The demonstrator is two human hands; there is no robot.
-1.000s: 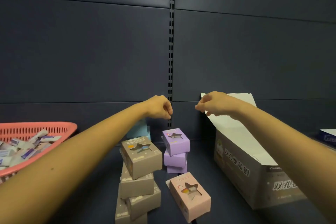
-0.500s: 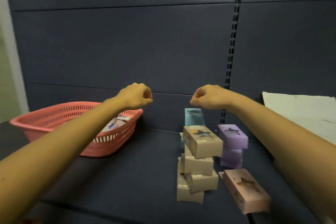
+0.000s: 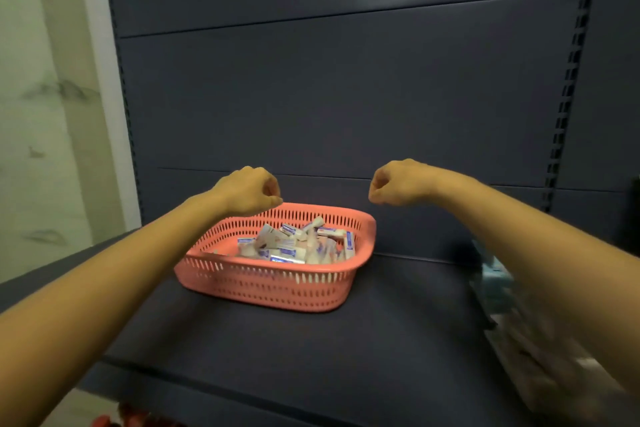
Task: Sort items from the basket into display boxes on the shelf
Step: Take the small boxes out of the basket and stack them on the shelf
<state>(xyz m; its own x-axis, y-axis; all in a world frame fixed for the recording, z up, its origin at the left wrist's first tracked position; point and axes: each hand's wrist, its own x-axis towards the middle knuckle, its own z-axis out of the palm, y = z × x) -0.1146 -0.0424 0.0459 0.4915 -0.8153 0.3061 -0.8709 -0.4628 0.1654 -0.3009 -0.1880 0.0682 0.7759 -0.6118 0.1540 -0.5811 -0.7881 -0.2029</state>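
**A:** What stands around your hands?

**B:** A dark back panel (image 3: 346, 97) fills the view ahead of you. A slotted upright (image 3: 568, 80) runs down it at 2 o'clock, and a pale wall (image 3: 45, 114) shows at 9 o'clock. At 4 o'clock your right forearm crosses some blurred boxes (image 3: 495, 281); I cannot tell what kind they are.

**A:** And how do your hands sit?

**B:** Both arms reach forward, wrists bent down. Your left hand (image 3: 247, 191) hovers at the basket's 11 o'clock corner, fingers curled in with the thumb tip against them. Your right hand (image 3: 401, 184) hangs at the basket's 1 o'clock, past its rim, fingers curled into a loose fist. The two hands are well apart.

**A:** Where is the basket?

**B:** The pink basket (image 3: 277, 284) rests on the dark shelf (image 3: 311, 350), below and between your hands. Small white-and-blue packets (image 3: 287, 246) lie jumbled in it, heaped toward its right side.
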